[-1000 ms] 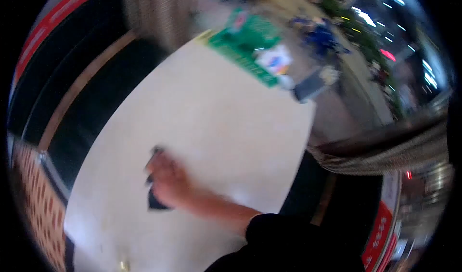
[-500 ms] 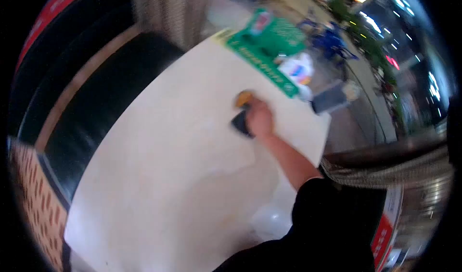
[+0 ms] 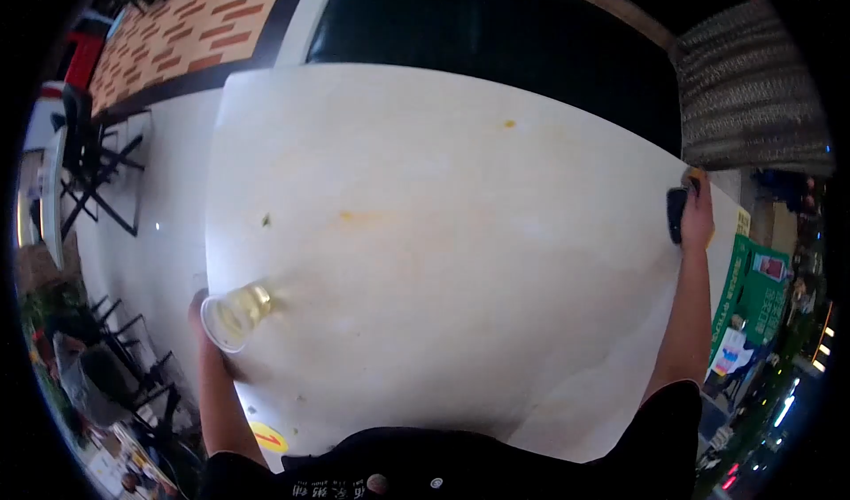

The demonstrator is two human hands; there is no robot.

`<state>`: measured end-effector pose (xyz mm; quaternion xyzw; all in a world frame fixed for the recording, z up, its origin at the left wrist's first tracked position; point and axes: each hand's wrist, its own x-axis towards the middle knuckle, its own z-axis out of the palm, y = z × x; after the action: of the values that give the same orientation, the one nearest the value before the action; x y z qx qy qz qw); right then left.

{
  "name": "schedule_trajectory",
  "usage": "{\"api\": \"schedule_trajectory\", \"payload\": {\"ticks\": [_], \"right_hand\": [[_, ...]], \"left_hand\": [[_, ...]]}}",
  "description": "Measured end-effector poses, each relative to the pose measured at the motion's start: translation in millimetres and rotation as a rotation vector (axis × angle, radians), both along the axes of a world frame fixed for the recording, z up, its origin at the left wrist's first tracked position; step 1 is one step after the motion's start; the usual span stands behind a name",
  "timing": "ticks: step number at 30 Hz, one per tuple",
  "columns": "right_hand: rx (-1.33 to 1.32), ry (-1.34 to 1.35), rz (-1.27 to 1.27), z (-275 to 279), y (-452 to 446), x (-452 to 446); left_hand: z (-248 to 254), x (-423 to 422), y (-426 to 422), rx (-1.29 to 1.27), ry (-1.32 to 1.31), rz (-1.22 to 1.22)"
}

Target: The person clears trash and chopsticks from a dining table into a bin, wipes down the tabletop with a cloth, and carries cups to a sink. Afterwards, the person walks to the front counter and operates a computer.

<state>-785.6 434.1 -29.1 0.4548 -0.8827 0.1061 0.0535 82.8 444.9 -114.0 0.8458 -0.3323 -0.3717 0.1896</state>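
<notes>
At the far right edge of the white table [image 3: 425, 173], my right hand [image 3: 699, 217] is closed around a black and yellow scrubber [image 3: 676, 214]. Its dark flat part faces the tabletop. My left hand [image 3: 197, 312] is at the table's left edge, right beside a clear plastic cup [image 3: 237, 316] with pale yellow liquid in it. The cup partly covers this hand and its fingers are hidden, so whether it grips the cup cannot be made out. Small orange stains [image 3: 346, 216] and green bits [image 3: 266, 220] lie on the tabletop.
A dark bench seat [image 3: 496, 35] runs along the far side. Beyond the right edge is a green printed sign [image 3: 763, 292]. Folding chairs [image 3: 111, 177] stand on the floor at left. A yellow number sticker [image 3: 268, 437] marks the near left of the table.
The view has swung round to the left. My right hand, still on the scrubber, has come to the table's far right edge. My left hand and the cup have come into view.
</notes>
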Motion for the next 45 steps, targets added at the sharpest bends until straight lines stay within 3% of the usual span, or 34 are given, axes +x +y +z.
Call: {"api": "schedule_trajectory", "payload": {"ticks": [2, 3, 6, 10, 11, 13, 18, 20, 22, 24, 27, 29, 31, 34, 35, 37, 38, 39, 41, 42, 44, 45], "right_hand": [[0.233, -0.14, -0.023, 37.7, -39.8, 96.7], [0.141, -0.062, 0.116, 29.1, -49.0, 115.6], [0.006, 0.127, 0.379, 5.5, -82.2, 182.5], [0.0, 0.131, 0.59, 11.9, -127.4, 320.2], [-0.098, 0.066, 0.686, 8.3, -139.9, 352.3], [0.024, -0.121, 0.794, 12.9, -159.5, 428.2], [-0.262, -0.237, 1.214, 2.1, -192.8, 570.0], [-0.103, -0.415, 1.419, 4.6, -204.4, 609.0], [0.092, -0.922, 1.32, 18.8, -202.5, 644.0], [-0.073, -1.099, 1.28, 49.4, -202.6, 657.4], [-0.313, -1.002, 1.171, 89.0, -195.6, 640.7], [-0.36, -1.078, 0.98, 120.2, -182.6, 608.8], [-0.583, -1.149, 0.731, 137.6, -162.4, 570.9], [-0.475, -1.753, 0.388, 159.1, -115.6, 479.6], [-0.555, -1.842, 0.193, 164.6, -94.2, 455.6], [-0.574, -2.047, 0.045, 156.5, -49.6, 398.9], [-0.528, -2.146, 0.104, 147.8, -24.9, 371.4], [-0.485, -2.03, 0.088, 131.7, -1.7, 341.5], [-0.689, -1.592, -0.191, 84.3, 26.4, 304.3], [-0.694, -1.594, -0.198, 57.0, 34.9, 299.8], [-0.129, -0.354, 0.124, 13.5, 48.2, 290.6], [-0.02, -0.19, 0.127, 0.2, 46.4, 292.6]], "left_hand": [[-0.2, 0.0, 5.0, -0.023, 0.018, 0.012], [3.1, -1.1, 7.5, -0.128, -0.253, -0.247], [-2.0, 1.5, 6.6, -0.137, -0.433, -0.351], [-5.0, -15.5, 7.1, -0.147, -0.295, -0.253], [0.9, -27.1, 4.6, -0.15, -0.288, -0.241], [19.8, -45.5, -1.0, -0.155, -0.251, -0.242], [17.2, -45.2, 7.4, -0.225, -0.115, -0.21], [14.5, -32.4, 16.4, -0.254, -0.072, -0.222], [13.7, -16.7, 23.9, -0.297, -0.026, -0.205], [20.1, -7.6, 32.1, -0.306, -0.027, -0.19], [21.5, 8.0, 58.2, -0.237, -0.061, -0.189], [21.2, 10.5, 68.3, -0.175, -0.096, -0.207], [26.7, 7.9, 78.3, -0.156, -0.185, -0.261], [41.4, 8.7, 82.4, -0.111, -0.217, -0.302], [40.0, 12.8, 85.6, -0.105, -0.232, -0.285], [31.7, 24.3, 91.3, -0.158, -0.225, -0.255], [44.2, 21.4, 87.2, -0.155, -0.238, -0.245], [65.2, 14.4, 78.0, -0.117, -0.274, -0.292], [90.1, 6.6, 70.0, -0.082, -0.321, -0.352], [91.3, 10.7, 72.2, -0.082, -0.325, -0.358], [88.0, 16.3, 74.1, -0.085, -0.345, -0.361], [90.7, 14.7, 72.4, -0.091, -0.341, -0.368]]}}
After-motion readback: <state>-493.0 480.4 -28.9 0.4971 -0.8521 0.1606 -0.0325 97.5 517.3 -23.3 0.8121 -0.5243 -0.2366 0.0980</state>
